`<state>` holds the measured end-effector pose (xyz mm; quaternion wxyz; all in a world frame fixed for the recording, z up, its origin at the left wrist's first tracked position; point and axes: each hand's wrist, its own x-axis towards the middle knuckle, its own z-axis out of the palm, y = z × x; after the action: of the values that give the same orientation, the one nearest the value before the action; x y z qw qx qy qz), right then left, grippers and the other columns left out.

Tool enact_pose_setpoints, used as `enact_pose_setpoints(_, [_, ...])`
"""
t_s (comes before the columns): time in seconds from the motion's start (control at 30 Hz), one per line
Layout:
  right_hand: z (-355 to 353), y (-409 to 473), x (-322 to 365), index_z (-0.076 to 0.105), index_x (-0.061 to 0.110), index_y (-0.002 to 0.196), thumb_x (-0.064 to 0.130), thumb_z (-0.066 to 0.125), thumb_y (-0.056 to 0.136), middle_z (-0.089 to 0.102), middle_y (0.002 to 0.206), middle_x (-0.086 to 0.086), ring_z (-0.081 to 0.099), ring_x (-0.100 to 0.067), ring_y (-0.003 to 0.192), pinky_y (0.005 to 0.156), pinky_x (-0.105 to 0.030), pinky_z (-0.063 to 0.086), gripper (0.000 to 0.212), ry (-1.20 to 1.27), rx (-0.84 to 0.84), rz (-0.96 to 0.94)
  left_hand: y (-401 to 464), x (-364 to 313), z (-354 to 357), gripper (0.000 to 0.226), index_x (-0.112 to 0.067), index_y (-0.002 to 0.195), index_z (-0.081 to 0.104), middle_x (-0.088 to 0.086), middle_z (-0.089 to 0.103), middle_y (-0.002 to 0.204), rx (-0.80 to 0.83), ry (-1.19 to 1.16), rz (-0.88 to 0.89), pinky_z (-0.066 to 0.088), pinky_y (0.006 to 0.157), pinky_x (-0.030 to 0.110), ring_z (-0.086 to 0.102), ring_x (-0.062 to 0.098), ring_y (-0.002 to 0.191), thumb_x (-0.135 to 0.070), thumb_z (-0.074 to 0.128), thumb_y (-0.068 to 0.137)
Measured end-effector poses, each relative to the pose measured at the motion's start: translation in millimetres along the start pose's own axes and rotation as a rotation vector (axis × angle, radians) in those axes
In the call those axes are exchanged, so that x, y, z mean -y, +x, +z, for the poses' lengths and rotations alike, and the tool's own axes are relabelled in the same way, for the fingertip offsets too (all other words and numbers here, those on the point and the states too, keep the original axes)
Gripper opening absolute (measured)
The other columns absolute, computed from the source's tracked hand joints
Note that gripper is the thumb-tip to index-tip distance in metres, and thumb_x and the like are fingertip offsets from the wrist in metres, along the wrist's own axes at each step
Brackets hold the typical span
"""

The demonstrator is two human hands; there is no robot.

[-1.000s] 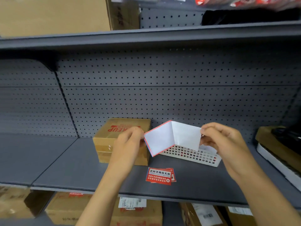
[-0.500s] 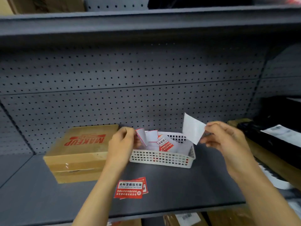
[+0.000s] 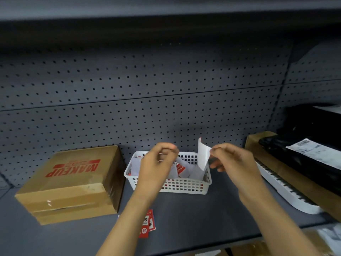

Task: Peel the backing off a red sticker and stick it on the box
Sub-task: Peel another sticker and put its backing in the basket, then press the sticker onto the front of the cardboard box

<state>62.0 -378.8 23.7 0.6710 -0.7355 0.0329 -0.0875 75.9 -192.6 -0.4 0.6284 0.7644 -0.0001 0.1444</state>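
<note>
The brown cardboard box (image 3: 73, 180) printed MAKEUP lies on the grey shelf at the left. My left hand (image 3: 158, 163) hovers over the white basket (image 3: 166, 191) with its fingers pinched together. The red sticker it held a moment ago is hidden behind the fingers. My right hand (image 3: 234, 163) pinches the white backing sheet (image 3: 203, 154), held upright above the basket's right end, a speck of red at its top corner. The two hands are apart.
The basket holds loose white sheets and a red sticker (image 3: 180, 169). More red stickers (image 3: 147, 224) lie on the shelf near its front edge, under my left forearm. At the right lie a white tray (image 3: 287, 191) and a cardboard box (image 3: 258, 143) under black bags.
The backing has come off the sticker and my hands have drawn apart. My right hand has carried the white sheet over the basket. My view has shifted to the right and down.
</note>
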Motion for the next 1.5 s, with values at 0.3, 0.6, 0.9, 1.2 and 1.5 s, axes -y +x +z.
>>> enact_pose_setpoints(0.3, [48, -22, 14, 0.075, 0.026, 0.078, 0.013, 0.068, 0.085, 0.076, 0.080, 0.012, 0.069, 0.002, 0.071, 0.066, -0.014, 0.052, 0.016, -0.016, 0.133, -0.195, -31, -13, -34, 0.032, -0.027, 0.110, 0.073, -0.010, 0.076, 0.101, 0.173, 0.068, 0.152, 0.055, 0.092, 0.028, 0.070, 0.006, 0.099, -0.022, 0.080, 0.080])
enact_pose_setpoints(0.6, [102, -58, 13, 0.076, 0.033, 0.096, 0.026, 0.074, 0.085, 0.076, 0.093, 0.018, 0.070, -0.004, 0.084, 0.074, -0.017, 0.056, 0.013, -0.175, 0.317, -0.375, -57, 1, -104, 0.029, -0.034, 0.096, 0.073, -0.011, 0.079, 0.092, -0.104, -0.005, 0.183, 0.054, 0.082, 0.021, 0.073, 0.004, 0.088, -0.007, 0.063, 0.093])
enact_pose_setpoints(0.9, [177, -84, -7, 0.073, 0.029, 0.086, 0.040, 0.074, 0.082, 0.073, 0.082, 0.011, 0.067, -0.002, 0.077, 0.068, -0.020, 0.052, 0.012, -0.208, 0.233, -0.258, -93, 25, -193, 0.009, -0.028, 0.096, 0.074, -0.012, 0.080, 0.087, -0.226, -0.047, 0.057, 0.055, 0.075, 0.015, 0.073, 0.002, 0.085, -0.022, 0.067, 0.092])
enact_pose_setpoints(1.2, [250, -126, -36, 0.076, 0.027, 0.076, 0.033, 0.078, 0.081, 0.073, 0.077, 0.018, 0.068, -0.001, 0.075, 0.064, -0.013, 0.052, 0.007, -0.186, 0.287, -0.297, -106, 73, -263, 0.012, -0.031, 0.093, 0.077, -0.021, 0.074, 0.073, -0.440, 0.418, 0.065, 0.052, 0.066, 0.011, 0.069, -0.006, 0.073, -0.038, 0.068, 0.091])
enact_pose_setpoints(1.5, [288, -117, -72, 0.075, 0.027, 0.080, 0.043, 0.075, 0.081, 0.075, 0.077, 0.013, 0.069, -0.002, 0.078, 0.071, -0.031, 0.059, 0.016, -0.285, 0.220, -0.296, -88, 126, -285, 0.032, -0.016, 0.089, 0.074, -0.004, 0.057, 0.102, -0.482, 0.783, 0.157, 0.036, 0.070, 0.017, 0.045, 0.011, 0.095, -0.047, 0.064, 0.088])
